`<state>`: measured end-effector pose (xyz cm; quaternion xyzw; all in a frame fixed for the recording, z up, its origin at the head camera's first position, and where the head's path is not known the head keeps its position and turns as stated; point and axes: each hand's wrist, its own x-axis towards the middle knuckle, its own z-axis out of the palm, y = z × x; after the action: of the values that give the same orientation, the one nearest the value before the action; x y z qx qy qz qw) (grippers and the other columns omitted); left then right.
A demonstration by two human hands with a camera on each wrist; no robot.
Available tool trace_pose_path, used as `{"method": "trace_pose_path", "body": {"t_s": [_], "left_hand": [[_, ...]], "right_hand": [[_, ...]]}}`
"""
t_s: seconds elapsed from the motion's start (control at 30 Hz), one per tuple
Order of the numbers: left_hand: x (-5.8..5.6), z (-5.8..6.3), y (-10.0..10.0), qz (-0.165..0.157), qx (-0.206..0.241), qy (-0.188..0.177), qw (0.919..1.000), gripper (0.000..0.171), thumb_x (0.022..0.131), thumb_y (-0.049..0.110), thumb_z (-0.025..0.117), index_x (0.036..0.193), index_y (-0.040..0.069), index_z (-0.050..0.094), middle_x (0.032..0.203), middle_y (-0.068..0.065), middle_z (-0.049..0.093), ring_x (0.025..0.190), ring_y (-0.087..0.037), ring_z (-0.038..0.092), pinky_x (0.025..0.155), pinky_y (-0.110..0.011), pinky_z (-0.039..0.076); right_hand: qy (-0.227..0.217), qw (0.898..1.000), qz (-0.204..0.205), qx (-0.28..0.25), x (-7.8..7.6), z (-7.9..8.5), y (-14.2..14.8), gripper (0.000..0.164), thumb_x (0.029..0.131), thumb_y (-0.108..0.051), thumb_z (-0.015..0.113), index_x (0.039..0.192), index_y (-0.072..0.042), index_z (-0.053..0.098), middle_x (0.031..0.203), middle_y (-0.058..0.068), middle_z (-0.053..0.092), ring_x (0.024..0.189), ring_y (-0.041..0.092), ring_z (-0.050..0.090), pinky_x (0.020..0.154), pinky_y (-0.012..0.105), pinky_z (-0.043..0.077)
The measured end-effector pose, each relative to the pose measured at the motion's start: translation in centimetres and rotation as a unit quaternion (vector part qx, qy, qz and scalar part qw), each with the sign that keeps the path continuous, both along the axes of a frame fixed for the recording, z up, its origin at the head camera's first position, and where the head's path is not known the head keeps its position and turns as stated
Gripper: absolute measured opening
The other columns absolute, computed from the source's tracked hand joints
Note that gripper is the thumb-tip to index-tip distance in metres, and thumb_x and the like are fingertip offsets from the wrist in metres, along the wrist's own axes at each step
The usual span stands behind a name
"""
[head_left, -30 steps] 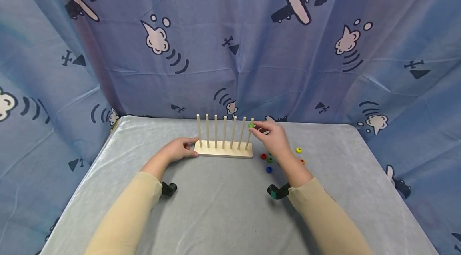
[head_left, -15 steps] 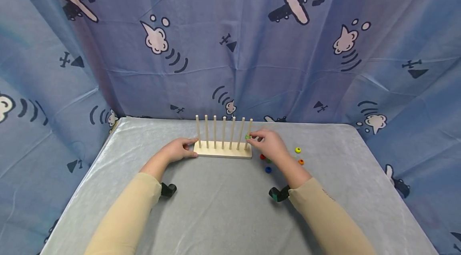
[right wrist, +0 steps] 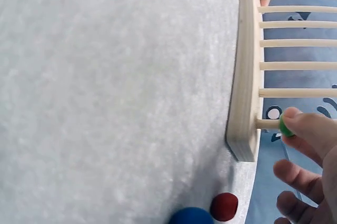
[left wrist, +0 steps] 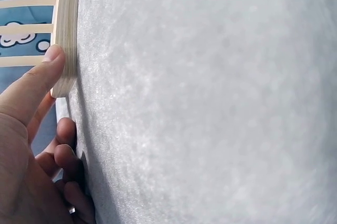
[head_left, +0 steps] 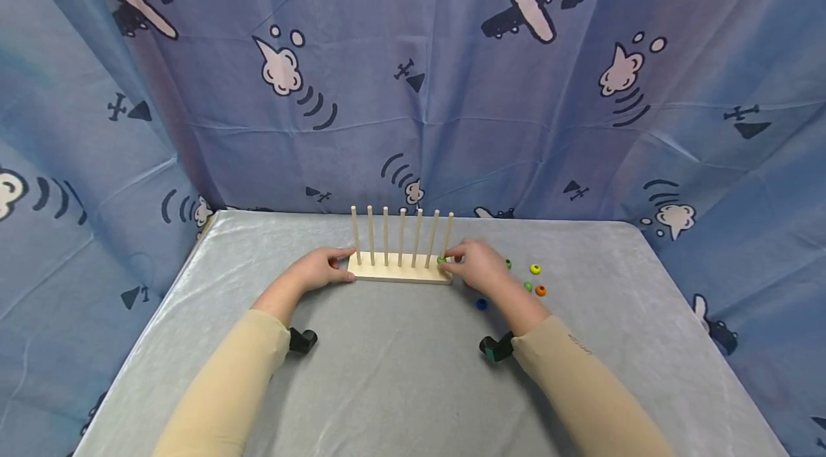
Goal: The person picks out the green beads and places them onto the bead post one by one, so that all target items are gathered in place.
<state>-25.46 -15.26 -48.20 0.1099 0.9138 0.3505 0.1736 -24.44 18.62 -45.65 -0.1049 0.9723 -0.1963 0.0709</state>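
A pale wooden peg rack [head_left: 400,272] stands on the table, with a row of several upright pegs. My left hand [head_left: 314,268] grips the left end of its base. In the left wrist view the thumb [left wrist: 39,79] lies against the base's edge, and the other fingers are partly hidden. At the rack's right end, my right hand [head_left: 482,269] pinches a green bead [right wrist: 286,127] between thumb and index finger. The bead is threaded on the rightmost peg, low down, with a short length of bare peg between it and the base in the right wrist view.
Right of the rack lie loose beads: a yellow one [head_left: 535,269], an orange one [head_left: 540,290], a light green one [head_left: 528,286], a dark green one [head_left: 508,263], a blue one [head_left: 481,304] and a red one [right wrist: 224,206]. A patterned blue curtain [head_left: 361,84] hangs behind the table.
My right hand has moved down with the green bead, sliding it from near the top of the rightmost peg to close above the base. My left hand has stayed on the rack.
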Motion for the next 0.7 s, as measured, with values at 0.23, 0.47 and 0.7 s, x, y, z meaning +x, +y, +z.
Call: {"method": "trace_pose_path", "body": {"t_s": [0.23,0.47,0.7], "left_hand": [[0.1,0.0,0.3,-0.002,0.005,-0.007,1.0000,0.068,0.085,0.033,0.080,0.146,0.020,0.053,0.080,-0.003,0.048,0.071,-0.017,0.041,0.067,-0.032,0.035],[0.1,0.0,0.1,0.001,0.007,-0.006,1.0000,0.069,0.085,0.034,0.080,0.146,0.020,0.052,0.081,-0.003,0.049,0.071,-0.017,0.042,0.067,-0.032,0.035],[0.0,-0.1,-0.1,0.002,-0.001,-0.003,1.0000,0.069,0.085,0.034,0.079,0.147,0.021,0.052,0.082,-0.003,0.049,0.072,-0.017,0.042,0.067,-0.032,0.035]], "right_hand": [[-0.018,1.000,-0.012,0.019,0.2,-0.9,-0.1,0.033,0.089,-0.039,0.074,0.115,-0.018,0.077,0.091,0.000,0.059,0.074,0.016,0.053,0.062,0.031,0.043],[-0.020,0.999,-0.019,0.020,0.1,-1.3,-0.2,0.037,0.089,-0.040,0.074,0.119,-0.018,0.075,0.095,0.001,0.060,0.076,0.017,0.054,0.062,0.032,0.045],[-0.027,0.999,-0.025,-0.008,-0.2,-1.0,0.0,0.041,0.089,-0.041,0.073,0.122,-0.017,0.074,0.100,0.003,0.062,0.082,0.018,0.056,0.067,0.034,0.047]]}}
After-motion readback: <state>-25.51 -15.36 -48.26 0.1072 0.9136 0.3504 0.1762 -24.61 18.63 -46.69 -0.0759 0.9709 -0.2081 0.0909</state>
